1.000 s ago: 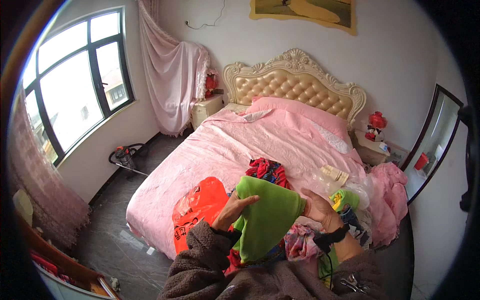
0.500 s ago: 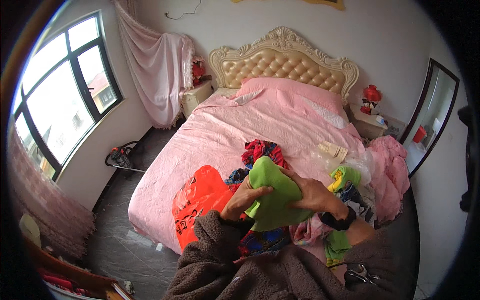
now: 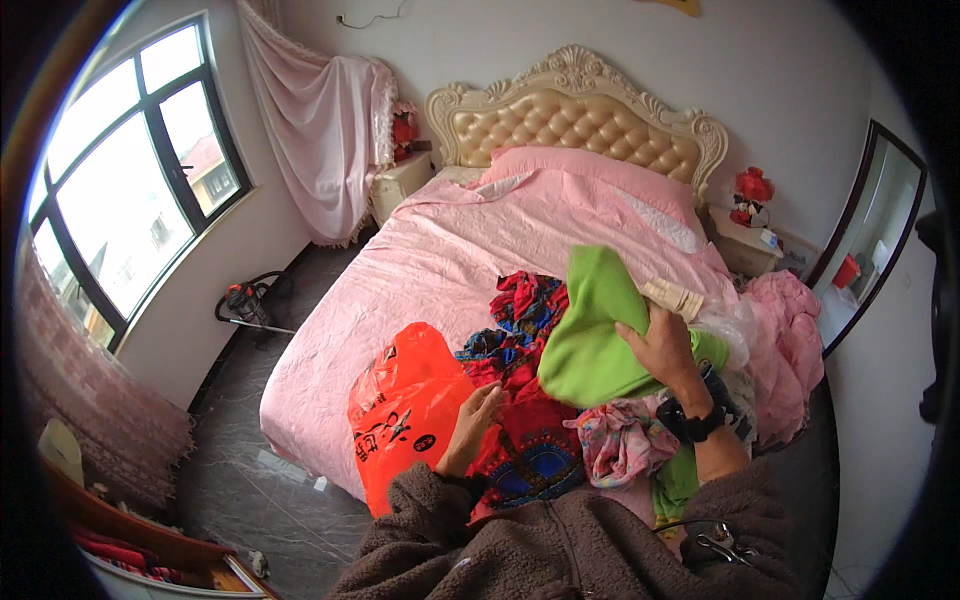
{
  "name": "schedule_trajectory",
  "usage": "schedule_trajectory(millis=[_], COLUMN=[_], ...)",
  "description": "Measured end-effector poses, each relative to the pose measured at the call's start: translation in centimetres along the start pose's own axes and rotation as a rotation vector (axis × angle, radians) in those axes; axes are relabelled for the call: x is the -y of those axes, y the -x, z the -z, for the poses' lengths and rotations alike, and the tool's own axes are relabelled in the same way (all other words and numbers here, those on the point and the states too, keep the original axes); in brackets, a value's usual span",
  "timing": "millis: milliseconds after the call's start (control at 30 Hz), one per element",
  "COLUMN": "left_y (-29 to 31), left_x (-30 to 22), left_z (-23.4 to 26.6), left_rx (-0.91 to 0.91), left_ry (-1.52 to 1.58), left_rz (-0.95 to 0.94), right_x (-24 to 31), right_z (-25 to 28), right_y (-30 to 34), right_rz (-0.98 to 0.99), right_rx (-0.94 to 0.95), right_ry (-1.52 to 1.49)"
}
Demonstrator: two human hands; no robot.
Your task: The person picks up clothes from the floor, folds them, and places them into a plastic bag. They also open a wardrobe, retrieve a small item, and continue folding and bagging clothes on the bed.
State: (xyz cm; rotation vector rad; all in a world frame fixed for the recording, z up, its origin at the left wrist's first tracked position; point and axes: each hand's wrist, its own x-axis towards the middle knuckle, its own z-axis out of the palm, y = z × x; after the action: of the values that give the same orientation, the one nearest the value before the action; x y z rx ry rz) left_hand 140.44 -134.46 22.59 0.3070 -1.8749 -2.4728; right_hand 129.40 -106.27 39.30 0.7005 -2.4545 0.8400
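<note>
My right hand (image 3: 660, 345) grips a bright green piece of soft cloth (image 3: 592, 335) by its right side, fingers behind and thumb in front. The cloth hangs above the pile on the bed; its exact kind does not show. My left hand (image 3: 474, 425) is apart from it, fingers stretched out and holding nothing. It sits between an orange-red plastic bag (image 3: 405, 400) and a red and blue patterned cloth (image 3: 540, 455). Beside that lies a pink printed cloth (image 3: 622, 440), with another green cloth (image 3: 678, 485) below my right wrist.
The pink-covered bed (image 3: 400, 260) has a tufted headboard (image 3: 580, 115). A heap of pink bedding (image 3: 785, 325) is at its right edge. A vacuum cleaner (image 3: 245, 303) stands on the floor at left. A tall mirror (image 3: 870, 235) leans at the right wall.
My left hand has let go of the green cloth and dropped down left toward the bag. My right hand has lifted the cloth up and to the right, and it has opened out somewhat.
</note>
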Motion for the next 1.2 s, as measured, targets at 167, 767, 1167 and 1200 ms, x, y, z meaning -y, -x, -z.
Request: schedule_trajectory(millis=[167, 767, 1167, 1200], left_y=[1.0, 1.7, -3.8, -4.3], left_x=[2.2, 13.7, 17.3, 17.4], left_z=[0.6, 3.1, 3.6, 3.5], left_rx=[-0.019, -0.041, -0.085, -0.088], left_ry=[0.136, -0.789, -0.398, -0.365], left_rz=[0.117, -0.237, 0.101, 0.111], right_x=[2.8, -7.0, -12.5, -12.5], right_z=[-4.2, -23.9, -29.0, -29.3], right_y=[0.7, 17.1, 13.9, 13.7], right_rz=[0.292, -0.202, -0.634, -0.703], right_rx=[-0.194, 0.886, 0.389, 0.427], right_ry=[0.095, -0.269, -0.354, -0.391])
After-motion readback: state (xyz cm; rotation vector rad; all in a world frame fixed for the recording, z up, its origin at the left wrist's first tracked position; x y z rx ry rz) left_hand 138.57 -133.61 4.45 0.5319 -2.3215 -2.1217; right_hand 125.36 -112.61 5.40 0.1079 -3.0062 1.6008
